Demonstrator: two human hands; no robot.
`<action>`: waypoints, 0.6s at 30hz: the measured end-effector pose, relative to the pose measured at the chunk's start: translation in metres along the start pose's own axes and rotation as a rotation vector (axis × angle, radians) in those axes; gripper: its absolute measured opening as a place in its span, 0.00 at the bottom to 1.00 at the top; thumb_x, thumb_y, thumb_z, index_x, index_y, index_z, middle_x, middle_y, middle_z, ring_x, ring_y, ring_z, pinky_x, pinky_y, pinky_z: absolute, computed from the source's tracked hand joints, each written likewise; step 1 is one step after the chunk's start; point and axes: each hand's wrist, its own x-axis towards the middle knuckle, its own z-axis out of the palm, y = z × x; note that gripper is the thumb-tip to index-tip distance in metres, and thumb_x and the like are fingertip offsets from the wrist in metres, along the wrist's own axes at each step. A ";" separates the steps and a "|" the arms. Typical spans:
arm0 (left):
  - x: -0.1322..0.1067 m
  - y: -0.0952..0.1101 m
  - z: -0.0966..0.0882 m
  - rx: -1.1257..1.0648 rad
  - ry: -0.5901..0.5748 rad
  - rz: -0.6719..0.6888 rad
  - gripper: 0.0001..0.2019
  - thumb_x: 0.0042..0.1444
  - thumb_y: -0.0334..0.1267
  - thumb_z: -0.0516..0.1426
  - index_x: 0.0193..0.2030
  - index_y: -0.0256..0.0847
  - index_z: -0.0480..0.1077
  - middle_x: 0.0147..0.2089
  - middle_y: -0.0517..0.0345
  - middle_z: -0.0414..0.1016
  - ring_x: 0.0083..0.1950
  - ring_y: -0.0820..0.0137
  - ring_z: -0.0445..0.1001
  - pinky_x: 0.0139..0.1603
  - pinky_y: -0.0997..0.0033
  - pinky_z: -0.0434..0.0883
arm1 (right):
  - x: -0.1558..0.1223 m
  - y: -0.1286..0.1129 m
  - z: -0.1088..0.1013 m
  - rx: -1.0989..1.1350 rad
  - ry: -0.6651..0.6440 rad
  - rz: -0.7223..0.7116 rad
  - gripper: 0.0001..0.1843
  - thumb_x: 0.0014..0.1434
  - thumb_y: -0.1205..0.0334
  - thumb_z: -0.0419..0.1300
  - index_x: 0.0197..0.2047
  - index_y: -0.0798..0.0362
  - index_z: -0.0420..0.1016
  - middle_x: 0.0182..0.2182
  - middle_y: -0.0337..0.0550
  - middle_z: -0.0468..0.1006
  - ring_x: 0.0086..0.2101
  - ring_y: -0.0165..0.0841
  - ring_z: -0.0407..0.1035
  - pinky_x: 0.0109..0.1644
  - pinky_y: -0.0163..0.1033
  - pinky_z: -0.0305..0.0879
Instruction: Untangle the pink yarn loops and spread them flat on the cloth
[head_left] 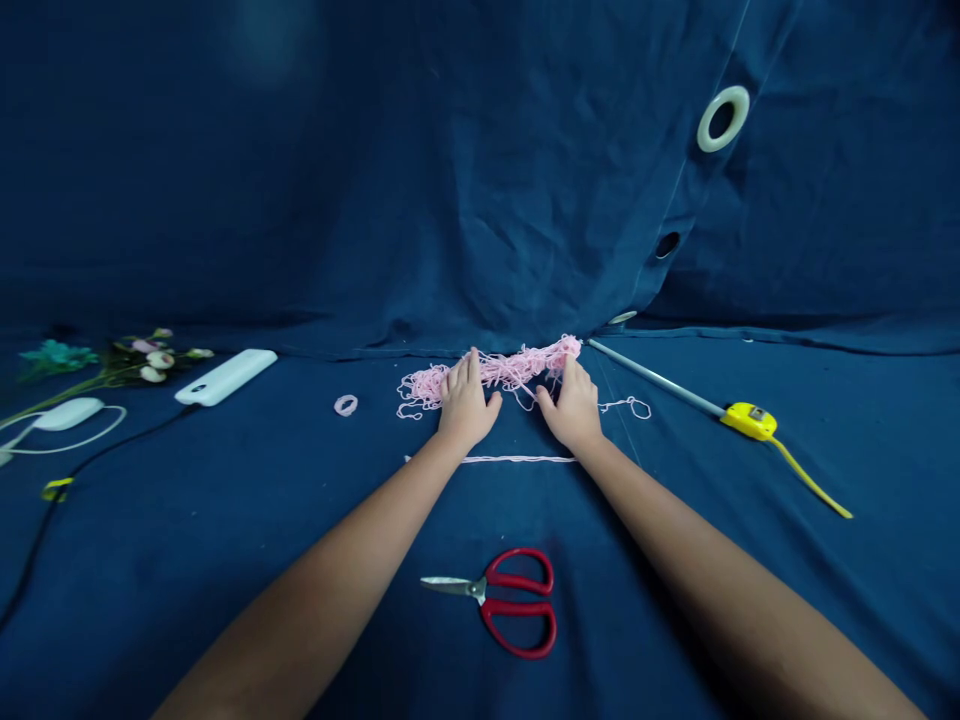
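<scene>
The left hand lies palm down with its fingers stretched out and held together, their tips resting on the near edge of a tangle of pink yarn; the thumb sticks out to the side toward the other hand. The right hand sits just beside it, also palm down, its fingers bent into the right end of the tangle. Whether it pinches a strand there cannot be told. The two hands are close but apart, with loose loops of the yarn showing in the gap between them.

The tangle spreads across the far side of both hands, on a dark blue cloth. Just under the wrists a straight pink strand runs from one forearm to the other. A small pink yarn ring lies to the left of the tangle.

Nearer the person, between the forearms, red-handled scissors lie closed with the blades pointing left. To the right lies a yellow tape measure. At the left are a white oblong device and artificial flowers.
</scene>
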 end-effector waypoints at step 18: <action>0.000 0.005 -0.010 -0.194 -0.062 0.288 0.36 0.70 0.42 0.55 0.80 0.46 0.46 0.77 0.43 0.58 0.77 0.52 0.58 0.76 0.46 0.60 | 0.000 -0.014 -0.019 0.195 -0.185 -0.336 0.32 0.70 0.51 0.57 0.75 0.44 0.65 0.73 0.48 0.62 0.70 0.47 0.58 0.73 0.57 0.59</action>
